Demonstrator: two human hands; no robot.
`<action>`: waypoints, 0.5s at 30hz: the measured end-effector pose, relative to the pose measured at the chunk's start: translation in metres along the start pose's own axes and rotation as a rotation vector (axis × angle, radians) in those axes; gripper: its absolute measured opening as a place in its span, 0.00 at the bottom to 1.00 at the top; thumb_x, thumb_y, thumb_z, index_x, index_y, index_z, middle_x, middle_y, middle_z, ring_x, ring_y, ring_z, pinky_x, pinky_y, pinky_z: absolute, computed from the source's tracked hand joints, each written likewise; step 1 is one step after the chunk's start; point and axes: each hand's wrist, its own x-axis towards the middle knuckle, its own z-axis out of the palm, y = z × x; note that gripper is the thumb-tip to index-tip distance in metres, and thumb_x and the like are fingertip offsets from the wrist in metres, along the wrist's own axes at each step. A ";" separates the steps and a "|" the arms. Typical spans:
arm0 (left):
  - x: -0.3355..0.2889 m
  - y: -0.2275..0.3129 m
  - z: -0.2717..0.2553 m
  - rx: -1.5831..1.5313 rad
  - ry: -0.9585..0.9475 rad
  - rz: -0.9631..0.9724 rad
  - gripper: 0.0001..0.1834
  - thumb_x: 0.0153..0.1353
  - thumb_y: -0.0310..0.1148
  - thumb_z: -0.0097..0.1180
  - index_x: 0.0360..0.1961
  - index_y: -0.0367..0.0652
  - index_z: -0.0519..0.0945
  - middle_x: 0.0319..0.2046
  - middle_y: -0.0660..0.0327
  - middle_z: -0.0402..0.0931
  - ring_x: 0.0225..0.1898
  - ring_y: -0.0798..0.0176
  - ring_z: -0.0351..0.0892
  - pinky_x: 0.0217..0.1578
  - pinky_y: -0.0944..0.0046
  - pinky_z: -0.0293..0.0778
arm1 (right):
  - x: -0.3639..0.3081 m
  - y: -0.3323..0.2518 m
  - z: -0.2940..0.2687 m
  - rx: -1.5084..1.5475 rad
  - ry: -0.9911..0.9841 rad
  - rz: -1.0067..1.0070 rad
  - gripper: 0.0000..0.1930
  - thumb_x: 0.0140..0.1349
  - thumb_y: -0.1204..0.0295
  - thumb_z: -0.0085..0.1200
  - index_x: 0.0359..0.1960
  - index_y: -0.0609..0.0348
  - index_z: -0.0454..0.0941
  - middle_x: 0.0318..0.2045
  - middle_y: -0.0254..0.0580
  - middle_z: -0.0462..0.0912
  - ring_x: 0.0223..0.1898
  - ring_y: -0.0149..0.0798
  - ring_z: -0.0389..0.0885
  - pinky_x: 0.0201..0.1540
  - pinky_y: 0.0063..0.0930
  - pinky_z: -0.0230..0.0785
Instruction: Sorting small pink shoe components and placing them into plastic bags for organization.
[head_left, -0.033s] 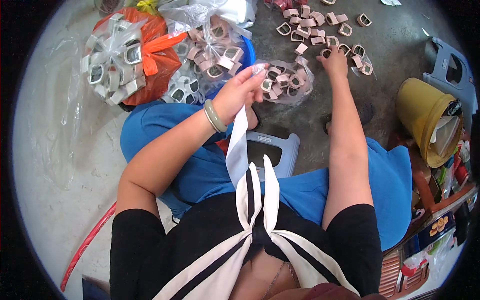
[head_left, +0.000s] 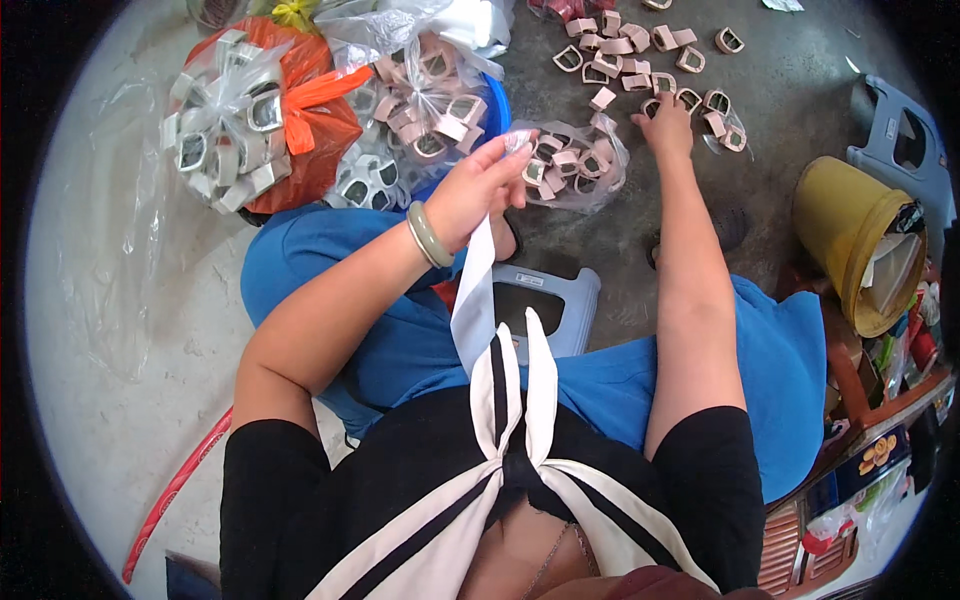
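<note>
My left hand (head_left: 478,192) is closed, thumb and fingers pinching whitish material. A long pale strip (head_left: 474,300) hangs from beneath that hand to my waist. Just right of those fingertips lies a clear plastic bag (head_left: 610,182) of pink D-shaped buckles. My right hand (head_left: 668,128) is stretched out over the dark floor, its thumb and fingers around a pink D-shaped buckle (head_left: 650,106); the fingers partly cover it. Several more pink buckles (head_left: 620,46) lie scattered beyond it, and another small group (head_left: 724,120) sits to its right.
Knotted clear bags of white buckles (head_left: 226,130) and pink buckles (head_left: 430,110) stand at the far left, beside an orange bag (head_left: 325,110). A grey-blue stool (head_left: 570,300) is between my knees. On the right are a yellow bucket (head_left: 835,215) and another stool (head_left: 890,125).
</note>
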 end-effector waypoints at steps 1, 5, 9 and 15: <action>0.000 0.000 0.000 0.001 0.000 -0.003 0.19 0.63 0.41 0.49 0.54 0.47 0.69 0.19 0.70 0.67 0.18 0.80 0.63 0.17 0.82 0.54 | -0.002 0.001 0.009 -0.012 0.078 -0.047 0.21 0.50 0.61 0.58 0.45 0.56 0.72 0.44 0.48 0.75 0.46 0.50 0.74 0.47 0.39 0.69; -0.004 0.000 -0.003 -0.016 -0.018 0.016 0.20 0.64 0.39 0.48 0.55 0.45 0.68 0.22 0.71 0.67 0.21 0.78 0.66 0.19 0.81 0.58 | -0.009 0.004 0.016 0.332 0.120 0.005 0.27 0.50 0.56 0.57 0.50 0.53 0.67 0.47 0.49 0.71 0.43 0.55 0.75 0.44 0.44 0.69; -0.009 0.004 0.006 -0.026 0.015 -0.035 0.22 0.66 0.37 0.43 0.61 0.49 0.62 0.17 0.67 0.66 0.11 0.83 0.53 0.11 0.82 0.48 | -0.015 -0.015 0.015 0.372 0.271 -0.003 0.27 0.52 0.56 0.56 0.51 0.52 0.67 0.48 0.52 0.69 0.42 0.57 0.75 0.43 0.45 0.69; -0.008 0.002 0.006 0.035 -0.014 -0.013 0.23 0.67 0.38 0.43 0.62 0.49 0.61 0.17 0.68 0.66 0.11 0.83 0.54 0.12 0.82 0.48 | 0.008 -0.037 0.009 0.216 0.117 0.186 0.30 0.48 0.54 0.58 0.53 0.49 0.68 0.49 0.55 0.69 0.44 0.56 0.75 0.44 0.44 0.70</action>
